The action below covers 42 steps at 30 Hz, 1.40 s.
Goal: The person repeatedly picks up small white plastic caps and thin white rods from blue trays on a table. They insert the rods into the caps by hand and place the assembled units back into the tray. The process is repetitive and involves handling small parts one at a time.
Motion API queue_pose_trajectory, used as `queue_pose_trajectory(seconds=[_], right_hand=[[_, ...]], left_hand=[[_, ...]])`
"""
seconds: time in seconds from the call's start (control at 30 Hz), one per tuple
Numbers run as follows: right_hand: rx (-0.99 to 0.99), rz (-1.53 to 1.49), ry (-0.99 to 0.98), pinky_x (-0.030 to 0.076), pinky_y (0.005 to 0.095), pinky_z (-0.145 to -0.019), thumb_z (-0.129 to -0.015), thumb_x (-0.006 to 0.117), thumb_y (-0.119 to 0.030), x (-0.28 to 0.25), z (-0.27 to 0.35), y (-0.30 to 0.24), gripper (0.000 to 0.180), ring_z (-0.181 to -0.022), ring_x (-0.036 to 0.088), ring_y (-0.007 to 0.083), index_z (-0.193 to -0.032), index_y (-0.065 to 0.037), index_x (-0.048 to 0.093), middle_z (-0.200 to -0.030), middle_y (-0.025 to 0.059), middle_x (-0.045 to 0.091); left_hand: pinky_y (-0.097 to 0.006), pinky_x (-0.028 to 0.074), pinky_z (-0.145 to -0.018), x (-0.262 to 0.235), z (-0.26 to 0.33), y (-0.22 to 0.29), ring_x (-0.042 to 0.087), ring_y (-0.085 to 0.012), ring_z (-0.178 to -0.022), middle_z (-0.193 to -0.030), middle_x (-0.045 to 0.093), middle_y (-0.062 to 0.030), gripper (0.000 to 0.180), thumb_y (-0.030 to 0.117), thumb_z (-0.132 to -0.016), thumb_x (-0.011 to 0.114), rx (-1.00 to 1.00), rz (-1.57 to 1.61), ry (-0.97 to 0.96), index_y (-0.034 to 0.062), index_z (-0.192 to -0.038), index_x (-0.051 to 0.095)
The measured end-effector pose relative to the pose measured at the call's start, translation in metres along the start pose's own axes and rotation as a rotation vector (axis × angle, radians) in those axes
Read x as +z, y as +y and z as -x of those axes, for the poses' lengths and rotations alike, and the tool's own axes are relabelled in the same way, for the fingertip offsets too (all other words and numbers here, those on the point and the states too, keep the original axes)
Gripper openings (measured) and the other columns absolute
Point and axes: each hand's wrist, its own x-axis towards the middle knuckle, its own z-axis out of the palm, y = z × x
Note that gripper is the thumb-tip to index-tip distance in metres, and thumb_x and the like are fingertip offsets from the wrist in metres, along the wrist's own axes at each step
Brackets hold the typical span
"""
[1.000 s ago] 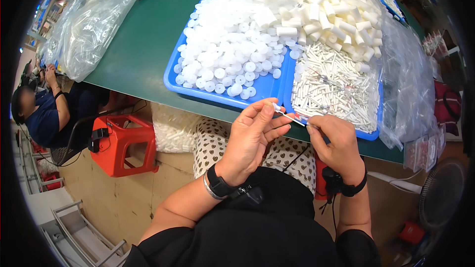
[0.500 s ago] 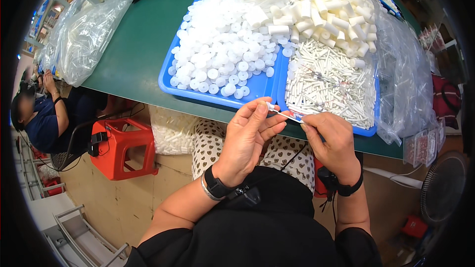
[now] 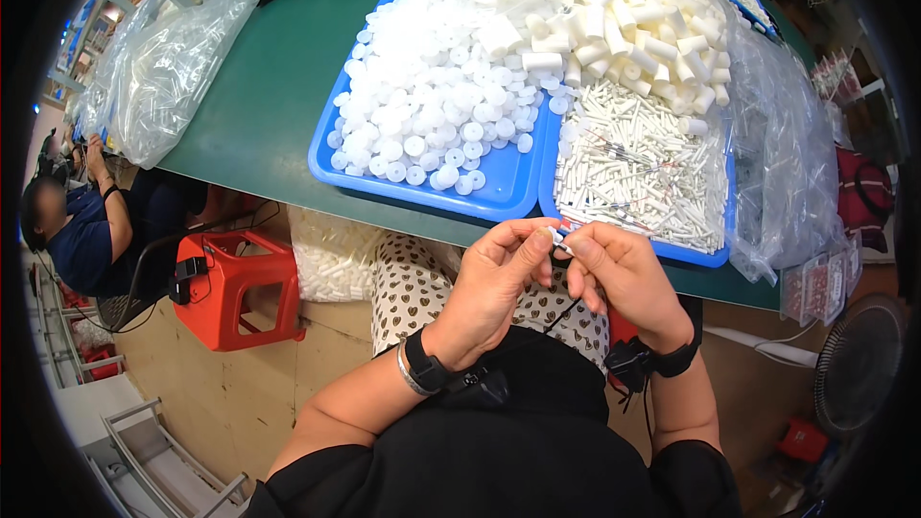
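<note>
Above my lap, at the table's front edge, my left hand (image 3: 491,286) and my right hand (image 3: 628,280) meet, fingertips almost touching. Both pinch a small, slim white piece (image 3: 560,242); the fingers cover most of it, so its exact kind is unclear. Just beyond my hands is a blue tray (image 3: 508,180) with many translucent white discs (image 3: 408,96), some showing a centre hole. Beside it, a second blue tray (image 3: 693,255) holds a heap of thin white tubes (image 3: 614,168), with a few thin reddish and dark pieces lying among them.
Thick cream cylinders (image 3: 662,43) spill from a clear bag behind the trays. Another clear plastic bag (image 3: 158,77) hangs over the green table (image 3: 254,105) at left. A red stool (image 3: 235,288) and a seated person (image 3: 86,240) are at left; a fan (image 3: 859,369) stands at right.
My right hand has moved left and my hands have come together. The thin white rod that stretched between them is now mostly covered by my fingers.
</note>
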Motion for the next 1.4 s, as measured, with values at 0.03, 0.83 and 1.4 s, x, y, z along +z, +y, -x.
queue_pose_trajectory(seconds=[0.03, 0.83, 1.4], right_hand=[[0.0, 0.026, 0.012, 0.042, 0.0187, -0.048, -0.104, 0.05, -0.016, 0.004, 0.0, 0.001, 0.019, -0.054, 0.053, 0.0019, -0.1, -0.001, 0.06, -0.071, 0.0003, 0.063], [-0.577, 0.814, 0.068, 0.049, 0.0375, -0.054, -0.094, 0.062, -0.012, 0.0, -0.004, 0.002, 0.01, -0.061, 0.064, 0.033, -0.094, -0.002, 0.063, -0.073, 0.0151, 0.063], [-0.571, 1.446, 0.654, 0.05, 0.05, -0.076, -0.087, 0.058, -0.012, -0.11, -0.127, -0.039, 0.016, -0.083, 0.065, 0.0413, -0.082, 0.001, 0.065, -0.088, 0.0216, 0.065]], left_hand=[[-0.025, 0.051, -0.073, -0.002, -0.001, -0.001, 0.061, -0.0092, -0.081, -0.093, 0.064, -0.0037, 0.031, 0.026, -0.1, 0.06, 0.012, -0.018, -0.011, 0.001, -0.118, 0.061], [-0.021, 0.049, -0.07, 0.001, 0.0, 0.009, 0.057, -0.0055, -0.075, -0.089, 0.063, -0.001, 0.026, 0.018, -0.098, 0.064, -0.022, -0.01, -0.008, -0.0018, -0.113, 0.064], [-0.025, 0.047, -0.073, 0.0, -0.002, 0.006, 0.053, -0.0084, -0.075, -0.08, 0.057, -0.0008, 0.038, 0.031, -0.106, 0.047, -0.092, -0.051, -0.095, -0.0013, -0.122, 0.059]])
